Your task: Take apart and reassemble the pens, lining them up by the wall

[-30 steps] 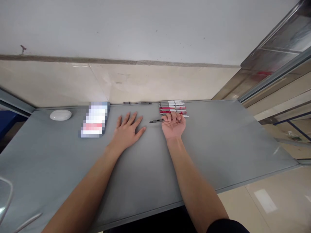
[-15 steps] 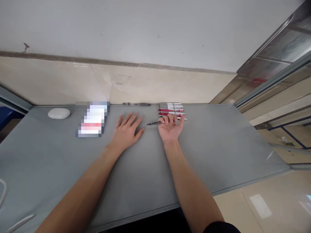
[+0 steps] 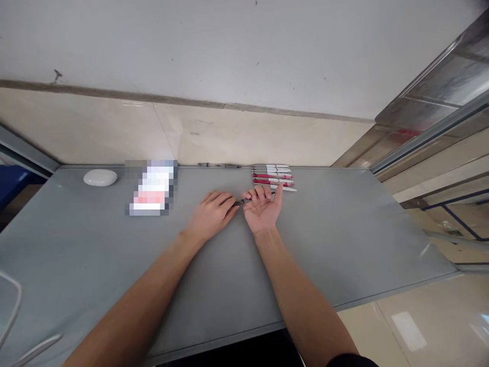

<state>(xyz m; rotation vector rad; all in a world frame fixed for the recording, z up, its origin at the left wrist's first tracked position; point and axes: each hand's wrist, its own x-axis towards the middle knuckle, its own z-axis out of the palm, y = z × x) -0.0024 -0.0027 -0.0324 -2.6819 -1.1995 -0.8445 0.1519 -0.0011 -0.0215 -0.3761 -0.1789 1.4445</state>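
A dark pen (image 3: 241, 202) lies across the gap between my two hands, low over the grey tabletop. My left hand (image 3: 212, 215) is closed round its left end, thumb and fingers drawn together. Turned palm up, my right hand (image 3: 263, 210) has its fingers curled over the pen's other part, with the thumb pointing away. Just beyond the right fingers lies a row of several white, grey and red pens (image 3: 272, 176), set side by side. Another dark pen (image 3: 218, 165) rests by the wall, left of that row.
A blurred-out phone-like rectangle (image 3: 153, 187) lies to the left on the grey table (image 3: 344, 229). Farther left sits a white rounded object (image 3: 100, 177). A white cable (image 3: 15, 306) is at the lower left, and a tiled wall (image 3: 244, 137) borders the table's back.
My left hand has moved right and gone from spread flat to closed on the pen's left end. The right hand keeps the pen, tilted slightly differently. The view has shifted a little.
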